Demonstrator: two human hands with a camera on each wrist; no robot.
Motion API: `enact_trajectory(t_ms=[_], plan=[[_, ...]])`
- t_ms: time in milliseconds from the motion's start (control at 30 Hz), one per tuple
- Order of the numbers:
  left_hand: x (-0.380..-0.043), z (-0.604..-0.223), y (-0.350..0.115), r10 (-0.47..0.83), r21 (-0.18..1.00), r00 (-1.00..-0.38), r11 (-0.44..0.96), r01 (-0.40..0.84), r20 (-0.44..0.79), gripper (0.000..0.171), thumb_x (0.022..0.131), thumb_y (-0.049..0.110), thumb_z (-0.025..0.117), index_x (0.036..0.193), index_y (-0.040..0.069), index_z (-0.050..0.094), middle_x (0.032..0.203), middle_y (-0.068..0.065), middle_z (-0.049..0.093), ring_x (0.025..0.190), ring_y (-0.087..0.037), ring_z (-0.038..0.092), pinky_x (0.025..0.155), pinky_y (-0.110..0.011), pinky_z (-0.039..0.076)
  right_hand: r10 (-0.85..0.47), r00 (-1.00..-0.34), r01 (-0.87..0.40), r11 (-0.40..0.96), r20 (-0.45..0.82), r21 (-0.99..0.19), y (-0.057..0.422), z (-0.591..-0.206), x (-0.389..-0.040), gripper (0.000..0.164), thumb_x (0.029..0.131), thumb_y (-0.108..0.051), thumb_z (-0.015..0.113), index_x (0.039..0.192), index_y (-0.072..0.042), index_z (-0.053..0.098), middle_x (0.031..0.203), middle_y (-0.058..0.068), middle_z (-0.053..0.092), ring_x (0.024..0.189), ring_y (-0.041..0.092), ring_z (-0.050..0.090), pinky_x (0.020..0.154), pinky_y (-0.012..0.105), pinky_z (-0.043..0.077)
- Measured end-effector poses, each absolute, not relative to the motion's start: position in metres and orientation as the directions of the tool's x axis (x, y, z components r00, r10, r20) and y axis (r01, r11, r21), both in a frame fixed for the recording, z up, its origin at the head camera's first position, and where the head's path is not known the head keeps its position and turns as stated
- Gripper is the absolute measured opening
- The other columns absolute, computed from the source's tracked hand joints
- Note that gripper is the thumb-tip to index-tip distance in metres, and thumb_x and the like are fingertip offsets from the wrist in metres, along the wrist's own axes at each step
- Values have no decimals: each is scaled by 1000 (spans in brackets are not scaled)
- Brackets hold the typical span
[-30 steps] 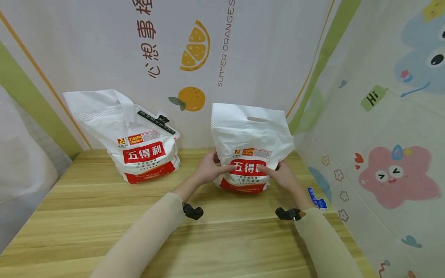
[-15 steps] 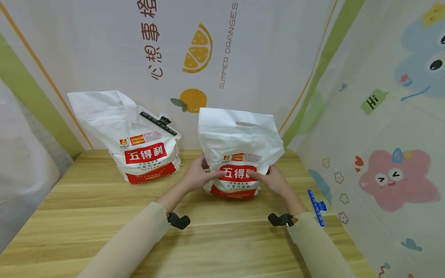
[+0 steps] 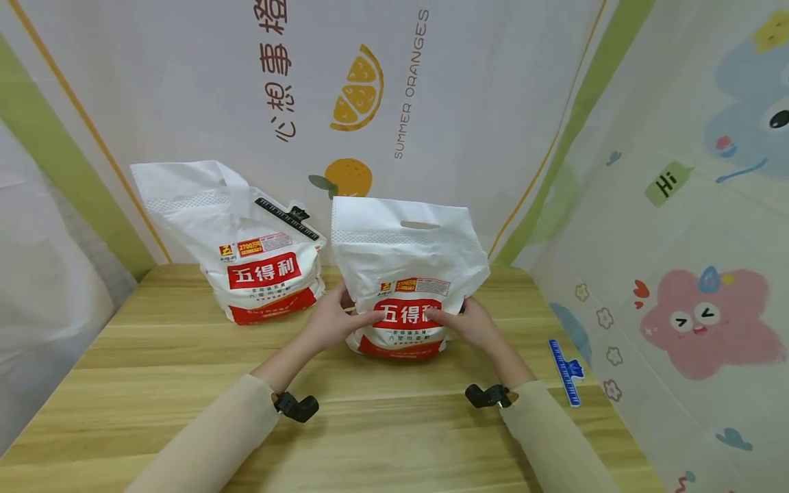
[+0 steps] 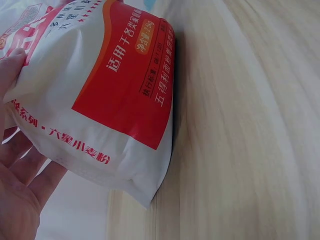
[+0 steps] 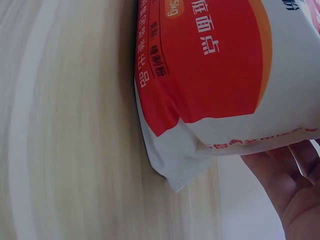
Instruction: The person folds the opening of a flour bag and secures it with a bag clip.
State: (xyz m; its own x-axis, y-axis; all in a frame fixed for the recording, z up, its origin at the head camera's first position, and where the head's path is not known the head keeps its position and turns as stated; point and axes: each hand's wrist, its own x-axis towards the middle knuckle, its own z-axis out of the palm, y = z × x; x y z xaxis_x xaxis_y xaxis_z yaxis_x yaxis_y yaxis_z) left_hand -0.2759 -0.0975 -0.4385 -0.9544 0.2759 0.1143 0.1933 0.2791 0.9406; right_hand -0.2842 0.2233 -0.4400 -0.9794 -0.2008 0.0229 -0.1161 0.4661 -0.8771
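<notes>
A white and red bag of flour (image 3: 409,263) stands upright on the wooden table, its handle top facing up. My left hand (image 3: 329,320) grips its left side, thumb on the front label and fingers around the side. On the opposite side my right hand (image 3: 476,324) holds it the same way. In the left wrist view the bag's lower corner (image 4: 120,105) meets the tabletop; the right wrist view shows the other lower corner (image 5: 200,80) close to the table. Parts of the fingers are hidden behind the bag.
A second flour bag (image 3: 259,287) stands to the left, its folded top held by a black and white clip (image 3: 288,218). A blue clip (image 3: 564,373) lies near the table's right edge. Printed cloth curtains (image 3: 468,103) hang behind and beside the wooden table (image 3: 394,424).
Both hands have moved the flour bag left, closer to the second bag, and slightly nearer to me. The blue clip, partly covered by the right arm before, now shows fully.
</notes>
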Motion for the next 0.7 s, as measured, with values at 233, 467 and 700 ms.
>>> enact_trajectory(t_ms=[233,467,700], plan=[[-266,-436,-109,264,938,-957,286,199,122,75,90,40,93,150,18,54,143,-11,72,131,-35,72,100,-48,65,-229,-972,-159,464,56,-872,213,-441,-284,65,92,-48,89,143,-20,63,136,6,76,124,26,74,110,51,59],[-259,-437,-118,243,931,-963,310,193,119,74,89,42,93,148,16,55,142,-11,73,132,-35,72,101,-47,65,-241,-968,-171,456,63,-873,205,-444,-284,64,91,-47,90,142,-19,63,133,5,76,120,24,75,108,49,60],[-253,-437,-126,218,914,-969,357,193,120,76,88,45,93,147,16,55,141,-12,74,131,-36,72,100,-48,65,-269,-960,-198,432,84,-880,198,-445,-282,64,90,-48,90,142,-20,64,132,3,77,118,23,76,104,47,62]])
